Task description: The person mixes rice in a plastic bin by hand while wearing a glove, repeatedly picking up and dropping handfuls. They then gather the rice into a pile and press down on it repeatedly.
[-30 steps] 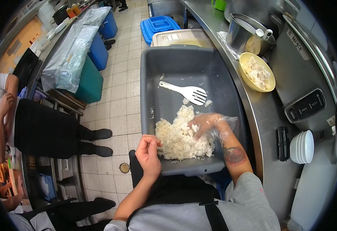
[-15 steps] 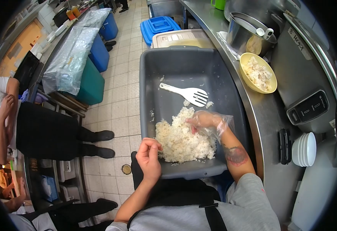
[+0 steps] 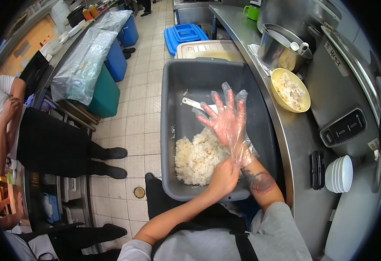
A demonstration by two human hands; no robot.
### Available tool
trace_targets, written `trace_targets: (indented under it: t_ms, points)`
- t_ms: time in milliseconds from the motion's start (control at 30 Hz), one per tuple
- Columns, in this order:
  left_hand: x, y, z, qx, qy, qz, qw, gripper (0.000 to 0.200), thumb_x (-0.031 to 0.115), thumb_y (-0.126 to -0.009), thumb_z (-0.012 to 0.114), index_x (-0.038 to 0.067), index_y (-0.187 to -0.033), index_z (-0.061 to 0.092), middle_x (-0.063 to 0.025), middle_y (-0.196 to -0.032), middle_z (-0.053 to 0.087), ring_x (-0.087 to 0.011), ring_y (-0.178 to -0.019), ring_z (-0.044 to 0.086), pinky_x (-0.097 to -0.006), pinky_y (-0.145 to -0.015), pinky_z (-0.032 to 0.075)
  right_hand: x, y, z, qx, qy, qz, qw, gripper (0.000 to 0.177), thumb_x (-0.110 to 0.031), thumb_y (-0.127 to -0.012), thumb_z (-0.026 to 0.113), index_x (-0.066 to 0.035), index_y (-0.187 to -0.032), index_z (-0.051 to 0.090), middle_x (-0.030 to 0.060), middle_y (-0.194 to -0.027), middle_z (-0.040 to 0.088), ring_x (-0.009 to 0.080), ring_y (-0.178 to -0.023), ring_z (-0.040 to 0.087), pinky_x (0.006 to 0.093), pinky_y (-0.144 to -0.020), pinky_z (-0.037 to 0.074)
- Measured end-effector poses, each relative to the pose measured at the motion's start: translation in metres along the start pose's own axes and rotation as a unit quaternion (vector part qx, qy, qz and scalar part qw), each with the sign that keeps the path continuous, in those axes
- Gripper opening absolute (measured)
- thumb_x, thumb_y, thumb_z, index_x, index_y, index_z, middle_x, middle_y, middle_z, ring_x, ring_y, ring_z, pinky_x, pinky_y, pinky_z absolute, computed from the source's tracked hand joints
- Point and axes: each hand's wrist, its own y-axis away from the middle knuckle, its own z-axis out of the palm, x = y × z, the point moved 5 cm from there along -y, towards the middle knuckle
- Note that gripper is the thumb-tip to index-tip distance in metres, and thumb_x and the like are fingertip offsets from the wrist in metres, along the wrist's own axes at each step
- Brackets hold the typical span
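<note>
My right hand [image 3: 225,124], in a clear plastic glove [image 3: 241,145], is spread wide above the grey tub [image 3: 168,130]. Bare and closed, my left hand [image 3: 224,177] pinches the glove's loose cuff at the right wrist. A mound of cooked rice [image 3: 194,158] lies in the near part of the tub, partly hidden behind both hands. Beyond it a white slotted spatula [image 3: 192,103] rests on the tub floor; its head is mostly covered by the gloved fingers.
On the steel counter [image 3: 277,126] to the right stand a yellow bowl [image 3: 301,104] of rice, a steel pot [image 3: 266,48] and stacked white bowls [image 3: 340,174]. Lidded bins [image 3: 186,37] sit beyond the tub. Across the tiled aisle, a person [image 3: 47,143] stands with arms folded.
My right hand has lifted off the rice and opened with fingers spread. My left hand has moved right from the tub's edge and taken hold of the glove's cuff. The view has shifted slightly.
</note>
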Motion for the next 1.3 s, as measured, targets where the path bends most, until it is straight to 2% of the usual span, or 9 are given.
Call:
trace_targets:
  t_ms: [133,333,400,467,567,767,867,1067,1300]
  points:
    - [0.004,0.007,-0.004,0.064,-0.079,0.061,0.993,0.035,0.024,-0.099,0.053,-0.005,-0.082,0.062,-0.0294,-0.077,0.063,-0.0511,-0.077,0.061,-0.0547,-0.070,0.049,0.009,0.000,-0.011,0.002,-0.007,0.016,1.000,0.087,-0.067,-0.092,0.056,-0.045,-0.160,0.007,0.0056,-0.167,0.006,0.0417,-0.147,0.024,0.0666,-0.111,0.033]
    - [0.005,0.018,0.002,-0.031,-0.127,0.137,0.982,0.025,0.020,-0.094,0.057,-0.003,-0.085,0.064,-0.0270,-0.080,0.065,-0.0479,-0.075,0.064,-0.0556,-0.070,0.050,-0.004,0.005,-0.003,0.020,0.025,-0.020,0.999,0.078,-0.062,-0.096,0.054,-0.036,-0.160,0.020,0.0079,-0.164,0.020,0.0388,-0.144,0.033,0.0588,-0.116,0.032]
    - [0.002,0.016,0.001,-0.103,-0.205,0.155,0.961,0.021,0.019,-0.094,0.057,0.000,-0.087,0.064,-0.0238,-0.083,0.067,-0.0437,-0.078,0.066,-0.0534,-0.071,0.049,0.001,0.004,-0.019,0.013,0.225,0.021,0.974,0.068,-0.056,-0.096,0.058,-0.027,-0.154,0.037,0.0091,-0.155,0.038,0.0337,-0.137,0.044,0.0515,-0.113,0.038]
    - [0.005,0.020,0.004,-0.133,-0.226,0.205,0.943,0.017,0.018,-0.094,0.058,0.002,-0.089,0.063,-0.0198,-0.085,0.067,-0.0392,-0.081,0.066,-0.0501,-0.073,0.049,0.012,0.002,-0.039,-0.031,0.455,0.061,0.888,0.051,-0.045,-0.095,0.065,-0.016,-0.137,0.058,0.0099,-0.133,0.060,0.0283,-0.122,0.059,0.0427,-0.105,0.046]
    - [0.015,0.039,0.005,-0.128,-0.206,0.302,0.922,0.014,0.018,-0.094,0.060,0.005,-0.090,0.061,-0.0136,-0.085,0.063,-0.0329,-0.085,0.064,-0.0442,-0.075,0.047,0.030,0.008,-0.056,-0.185,0.765,0.041,0.616,0.021,-0.021,-0.087,0.074,-0.004,-0.098,0.076,0.0108,-0.090,0.075,0.0255,-0.087,0.071,0.0326,-0.083,0.056]
    - [0.017,0.052,-0.012,-0.110,-0.175,0.303,0.930,0.015,0.018,-0.093,0.065,0.005,-0.089,0.059,-0.0096,-0.082,0.056,-0.0302,-0.082,0.061,-0.0419,-0.075,0.046,0.040,0.017,-0.066,-0.214,0.785,0.181,0.553,0.020,-0.014,-0.076,0.076,-0.003,-0.092,0.075,0.0138,-0.090,0.074,0.0283,-0.084,0.071,0.0374,-0.075,0.055]
    - [0.020,0.053,-0.017,-0.103,-0.170,0.299,0.933,0.016,0.018,-0.092,0.066,0.004,-0.088,0.059,-0.0099,-0.082,0.056,-0.0299,-0.082,0.061,-0.0419,-0.075,0.047,0.050,0.020,-0.068,-0.224,0.757,0.176,0.588,0.023,-0.017,-0.071,0.081,-0.004,-0.088,0.074,0.0142,-0.090,0.074,0.0303,-0.087,0.072,0.0392,-0.077,0.055]
    - [0.022,0.055,-0.016,-0.105,-0.190,0.306,0.927,0.016,0.018,-0.092,0.066,0.004,-0.088,0.059,-0.0098,-0.083,0.056,-0.0298,-0.083,0.061,-0.0417,-0.076,0.047,0.071,0.026,-0.054,-0.273,0.833,0.164,0.453,0.037,-0.023,-0.069,0.085,-0.004,-0.098,0.071,0.0146,-0.094,0.072,0.0332,-0.096,0.070,0.0407,-0.082,0.054]
    - [0.019,0.055,-0.016,-0.103,-0.187,0.301,0.929,0.016,0.018,-0.092,0.066,0.004,-0.089,0.059,-0.0100,-0.084,0.057,-0.0298,-0.084,0.061,-0.0416,-0.077,0.046,0.072,0.025,-0.059,-0.260,0.766,0.187,0.558,0.029,-0.021,-0.076,0.077,-0.004,-0.099,0.069,0.0170,-0.098,0.072,0.0358,-0.098,0.068,0.0450,-0.085,0.052]
